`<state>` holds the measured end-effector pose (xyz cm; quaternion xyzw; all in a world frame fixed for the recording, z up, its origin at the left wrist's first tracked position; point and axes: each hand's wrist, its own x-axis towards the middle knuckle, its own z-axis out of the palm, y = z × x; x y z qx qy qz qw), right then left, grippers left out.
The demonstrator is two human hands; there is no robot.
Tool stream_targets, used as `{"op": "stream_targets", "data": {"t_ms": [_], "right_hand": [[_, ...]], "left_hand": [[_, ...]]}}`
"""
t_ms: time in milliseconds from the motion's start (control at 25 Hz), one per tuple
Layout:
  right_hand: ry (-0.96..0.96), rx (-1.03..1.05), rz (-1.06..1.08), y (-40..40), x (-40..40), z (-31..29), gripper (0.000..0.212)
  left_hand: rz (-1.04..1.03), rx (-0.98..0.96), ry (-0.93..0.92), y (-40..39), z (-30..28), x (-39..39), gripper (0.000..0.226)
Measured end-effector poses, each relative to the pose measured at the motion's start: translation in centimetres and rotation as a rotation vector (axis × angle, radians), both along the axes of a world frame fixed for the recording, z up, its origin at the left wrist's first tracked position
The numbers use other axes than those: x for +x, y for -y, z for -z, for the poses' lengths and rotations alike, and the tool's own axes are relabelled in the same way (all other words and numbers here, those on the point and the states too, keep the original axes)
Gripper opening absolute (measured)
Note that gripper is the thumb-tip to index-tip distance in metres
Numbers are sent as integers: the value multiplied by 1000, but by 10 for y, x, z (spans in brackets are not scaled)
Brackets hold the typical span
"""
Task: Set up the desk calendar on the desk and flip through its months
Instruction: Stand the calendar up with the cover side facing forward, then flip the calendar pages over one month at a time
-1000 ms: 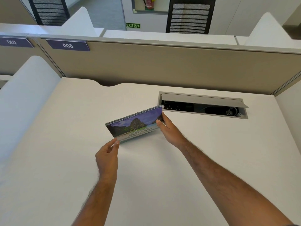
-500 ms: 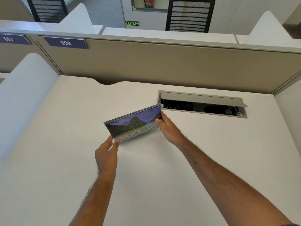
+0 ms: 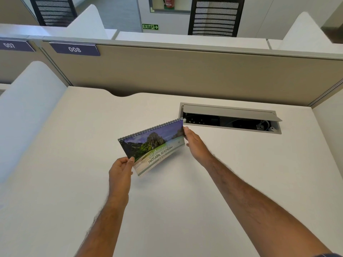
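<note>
Open-plan office cubicle: white bench (image 3: 185,210), beige partition (image 3: 185,75) beyond the hands carrying a plate numbered 008 (image 3: 74,49). Cable hatch (image 3: 230,118), lid raised, set into the bench just past the right hand. Desk calendar (image 3: 152,146): spiral-bound along its far edge, cover showing a landscape and the words "Natural Scenery"; held between the two hands, tilted, cover facing the wearer; whether its lower edge touches the bench cannot be told. Left hand (image 3: 120,173): closed in a pinch on the calendar's near-left corner, thumb on the cover. Right hand (image 3: 194,145): fingers mostly extended, thumb at the calendar's right edge, steadying rather than clenching. Step in hand, as judged: placing and standing the calendar up; no page is turned yet. Next move likely calls for spreading the base so it stands alone, then freeing one hand to lift the cover over the spiral.
</note>
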<state>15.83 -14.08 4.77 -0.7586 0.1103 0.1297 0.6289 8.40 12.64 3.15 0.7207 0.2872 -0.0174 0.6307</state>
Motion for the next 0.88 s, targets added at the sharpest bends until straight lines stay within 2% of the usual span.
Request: {"op": "stream_targets", "data": {"t_ms": [120, 240, 360, 480, 640, 760, 840, 880], "right_hand": [[-92, 130, 80, 3, 4, -2, 56], [-183, 295, 134, 13, 6, -1, 72], [-190, 296, 99, 17, 5, 1, 71], [-167, 258, 50, 16, 5, 0, 71], [-144, 181, 11, 13, 7, 0, 70], [-154, 142, -15, 11, 8, -2, 64], [-156, 131, -36, 11, 9, -4, 61], [-154, 126, -47, 10, 8, -4, 61]], "left_hand": [[79, -308, 65, -4, -10, -4, 21], [67, -593, 212, -9, -29, -1, 42], [26, -743, 299, -16, -52, 12, 47], [87, -666, 317, -21, -68, 28, 50], [135, -550, 254, -27, -70, 40, 57], [19, -488, 305, -27, -56, 36, 52], [-141, -338, 335, -22, -42, 30, 33], [-201, -248, 294, -18, -35, 26, 25]]}}
